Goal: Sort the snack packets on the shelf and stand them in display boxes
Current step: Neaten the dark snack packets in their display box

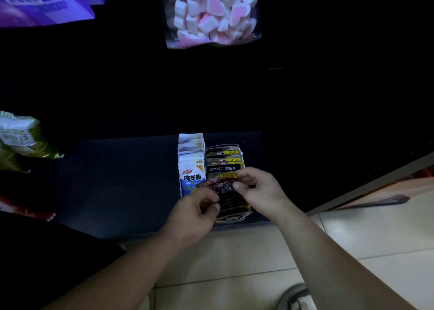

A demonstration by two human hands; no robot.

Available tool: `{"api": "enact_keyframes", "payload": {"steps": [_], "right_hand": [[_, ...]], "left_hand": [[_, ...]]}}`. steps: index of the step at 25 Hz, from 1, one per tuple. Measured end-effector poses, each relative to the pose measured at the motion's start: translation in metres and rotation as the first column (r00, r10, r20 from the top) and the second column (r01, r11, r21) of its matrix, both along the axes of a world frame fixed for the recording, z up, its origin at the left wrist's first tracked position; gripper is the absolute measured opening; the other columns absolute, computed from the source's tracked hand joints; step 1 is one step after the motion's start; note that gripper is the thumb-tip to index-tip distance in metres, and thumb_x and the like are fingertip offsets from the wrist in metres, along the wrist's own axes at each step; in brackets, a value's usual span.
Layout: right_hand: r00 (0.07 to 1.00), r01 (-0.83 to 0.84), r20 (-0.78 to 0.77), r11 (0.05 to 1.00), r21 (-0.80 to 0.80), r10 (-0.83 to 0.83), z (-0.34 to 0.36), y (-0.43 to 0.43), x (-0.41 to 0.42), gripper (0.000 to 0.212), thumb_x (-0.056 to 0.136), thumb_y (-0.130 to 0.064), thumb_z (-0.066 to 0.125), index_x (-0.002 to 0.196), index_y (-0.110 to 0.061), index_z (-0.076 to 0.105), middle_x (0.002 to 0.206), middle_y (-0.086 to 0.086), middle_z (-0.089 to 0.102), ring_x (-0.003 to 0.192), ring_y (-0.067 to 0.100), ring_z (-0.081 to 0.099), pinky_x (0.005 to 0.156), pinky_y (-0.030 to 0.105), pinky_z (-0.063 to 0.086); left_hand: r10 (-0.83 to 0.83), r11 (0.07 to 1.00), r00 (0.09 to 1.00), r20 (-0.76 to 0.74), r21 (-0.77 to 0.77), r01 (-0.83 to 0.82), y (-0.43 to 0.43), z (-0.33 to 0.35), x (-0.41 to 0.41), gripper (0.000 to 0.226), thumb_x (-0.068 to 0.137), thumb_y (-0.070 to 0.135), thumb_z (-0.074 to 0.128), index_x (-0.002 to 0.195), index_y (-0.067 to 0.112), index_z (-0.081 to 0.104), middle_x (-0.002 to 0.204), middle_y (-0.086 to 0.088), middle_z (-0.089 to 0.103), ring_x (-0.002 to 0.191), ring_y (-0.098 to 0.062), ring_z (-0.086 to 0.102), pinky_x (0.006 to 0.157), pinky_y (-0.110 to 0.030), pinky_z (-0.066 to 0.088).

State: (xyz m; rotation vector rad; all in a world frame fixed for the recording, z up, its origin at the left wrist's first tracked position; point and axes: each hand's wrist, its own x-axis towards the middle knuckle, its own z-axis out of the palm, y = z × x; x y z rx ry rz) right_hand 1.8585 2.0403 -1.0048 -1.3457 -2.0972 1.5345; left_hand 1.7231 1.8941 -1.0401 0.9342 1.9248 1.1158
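The left hand (198, 207) and right hand (260, 188) pinch a glossy, dark, crinkly snack packet (225, 190) above a display box (232, 218), beside upright white packets (191, 168)

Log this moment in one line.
left hand: pinches dark packet | right hand: pinches same packet | place: over display box | white packets: upright beside it
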Motion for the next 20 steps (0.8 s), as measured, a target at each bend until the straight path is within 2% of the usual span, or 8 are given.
{"api": "enact_keyframes", "payload": {"steps": [4, 6, 7, 9, 11, 14, 17, 20], "right_hand": [[0.995, -0.009, 0.097, 0.995, 0.101, -0.001, -0.011, 0.007, 0.004, 0.019, 0.1, -0.018, 0.052, 0.084, -0.027, 0.055, 0.084, 0.006, 0.066, 0.082, 0.03, 0.061, 0.069, 0.034, 0.047], [0.986, -0.013, 0.164, 0.996, 0.091, -0.002, -0.013, 0.006, 0.006, 0.021, 0.097, -0.013, 0.05, 0.082, -0.027, 0.054, 0.081, 0.003, 0.064, 0.081, 0.027, 0.06, 0.068, 0.034, 0.047], [0.977, -0.037, 0.214, 0.995, 0.092, 0.016, -0.012, 0.006, 0.006, 0.02, 0.091, -0.01, 0.052, 0.08, -0.025, 0.057, 0.081, 0.0, 0.062, 0.082, 0.023, 0.06, 0.071, 0.035, 0.049], [0.945, -0.085, 0.322, 0.994, 0.072, 0.057, -0.007, 0.006, 0.003, 0.015, 0.079, -0.012, 0.052, 0.077, -0.021, 0.064, 0.086, -0.002, 0.059, 0.087, 0.021, 0.061, 0.079, 0.037, 0.052], [0.964, -0.007, 0.267, 1.0, -0.008, 0.009, -0.003, 0.006, 0.003, 0.02, 0.08, -0.014, 0.054, 0.077, -0.023, 0.072, 0.087, -0.003, 0.067, 0.09, 0.018, 0.065, 0.078, 0.036, 0.054], [0.984, 0.151, 0.083, 0.986, 0.073, -0.157, 0.0, 0.005, 0.008, 0.034, 0.089, -0.009, 0.055, 0.085, -0.04, 0.069, 0.099, -0.013, 0.067, 0.094, 0.006, 0.062, 0.08, 0.027, 0.049], [0.996, 0.036, 0.07, 0.986, 0.165, -0.048, -0.002, 0.007, 0.0, 0.039, 0.093, -0.01, 0.056, 0.117, -0.038, 0.068, 0.116, -0.013, 0.062, 0.103, 0.008, 0.061, 0.09, 0.028, 0.053], [0.98, -0.105, 0.181, 0.983, 0.15, 0.077, -0.004, 0.007, -0.014, 0.045, 0.093, -0.011, 0.056, 0.132, -0.033, 0.063, 0.121, -0.015, 0.06, 0.113, 0.008, 0.057, 0.101, 0.029, 0.048]], "left_hand": [[0.091, 0.996, 0.991, 0.096, 0.016, -0.093, 0.002, 0.004, 0.0, 0.015, 0.086, 0.022, 0.069, 0.084, 0.03, 0.056, 0.065, 0.004, 0.065, 0.054, -0.015, 0.056, 0.058, -0.027, 0.042], [0.104, 0.994, 0.989, 0.103, 0.02, -0.107, 0.002, 0.007, 0.0, 0.018, 0.087, 0.021, 0.067, 0.088, 0.032, 0.053, 0.065, 0.008, 0.06, 0.051, -0.012, 0.049, 0.057, -0.03, 0.042], [0.107, 0.993, 0.993, 0.05, 0.048, -0.109, 0.003, 0.009, -0.001, 0.02, 0.085, 0.024, 0.066, 0.094, 0.037, 0.053, 0.078, 0.013, 0.062, 0.06, -0.007, 0.055, 0.062, -0.031, 0.047], [0.029, 0.997, 0.989, -0.143, 0.072, -0.018, 0.003, 0.014, -0.003, 0.043, 0.082, 0.029, 0.063, 0.121, 0.045, 0.053, 0.115, 0.023, 0.056, 0.102, 0.0, 0.06, 0.084, -0.027, 0.052], [-0.107, 0.994, 0.967, -0.231, 0.006, 0.111, 0.004, 0.014, -0.003, 0.061, 0.082, 0.032, 0.061, 0.14, 0.043, 0.047, 0.13, 0.022, 0.054, 0.122, 0.0, 0.052, 0.1, -0.023, 0.047], [-0.16, 0.986, 0.971, -0.178, -0.08, 0.148, 0.002, 0.008, 0.003, 0.058, 0.083, 0.032, 0.062, 0.14, 0.037, 0.052, 0.122, 0.017, 0.059, 0.118, -0.002, 0.055, 0.105, -0.029, 0.045], [-0.099, 0.992, 0.994, -0.047, -0.088, 0.094, 0.004, 0.007, 0.006, 0.047, 0.082, 0.03, 0.063, 0.128, 0.04, 0.059, 0.113, 0.018, 0.063, 0.111, -0.002, 0.06, 0.104, -0.033, 0.048], [-0.028, 0.997, 0.996, 0.085, -0.066, 0.034, 0.004, 0.007, 0.009, 0.042, 0.084, 0.021, 0.066, 0.124, 0.034, 0.064, 0.113, 0.013, 0.068, 0.112, 0.0, 0.062, 0.106, -0.036, 0.049]]}}
